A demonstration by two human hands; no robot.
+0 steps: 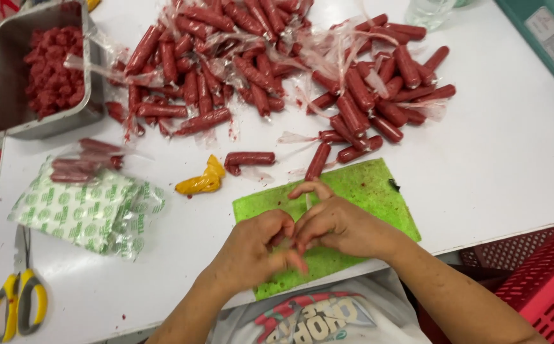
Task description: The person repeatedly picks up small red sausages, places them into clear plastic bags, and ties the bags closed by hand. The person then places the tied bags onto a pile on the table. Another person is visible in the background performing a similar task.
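Both hands meet over the green cutting board (366,191) at the near edge of the white desk (506,159). The left hand (255,245) is curled, its fingers bent inward, and the right hand (334,223) presses against it with fingers narrow and pinched together. A thin pale strip (307,200), perhaps a bit of clear wrap, runs down from the right forefinger into the hands; what else they hold, if anything, I cannot tell, since the fingers hide it. Just beyond the board lie two loose red sausages (318,160) in clear wrap, another short one (249,158) to the left, and a twisted yellow wrapper (204,181) beside it. Farther back a big heap of wrapped red sausages (277,64) spreads across the desk. At the far left corner a metal tray (9,108) holds red meat pieces. Nearer, on the left, a plastic bag with green print (86,213) lies flat with a few sausages at its top, and yellow-handled scissors (15,299) rest by the desk's left edge. A red crate (545,280) stands at the right, below the desk.
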